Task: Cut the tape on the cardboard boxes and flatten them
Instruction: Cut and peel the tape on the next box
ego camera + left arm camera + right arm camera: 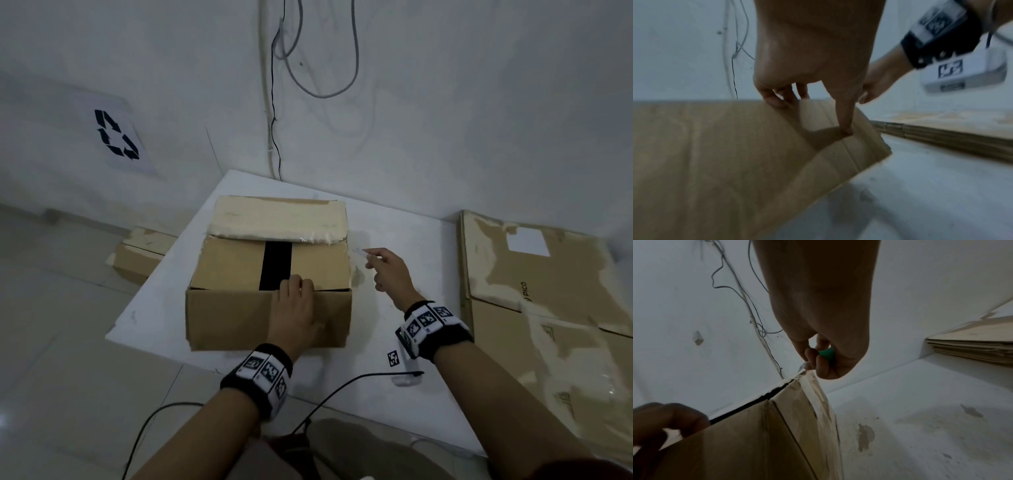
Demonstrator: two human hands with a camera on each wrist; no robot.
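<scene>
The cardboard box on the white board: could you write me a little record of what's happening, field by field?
box: cardboard box on the white board, black tape strip on top
left hand: left hand grips the box's near top edge
right hand: right hand holds a small cutter with a green handle, blade at the box's right top corner
nearby: flattened cardboard to the right
state: box not yet flattened

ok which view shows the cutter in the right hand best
The right wrist view: the cutter shows its green handle in the right hand and its blade tip by the box corner. The head view shows only a thin pale blade beside the box. The left wrist view does not show it.
</scene>
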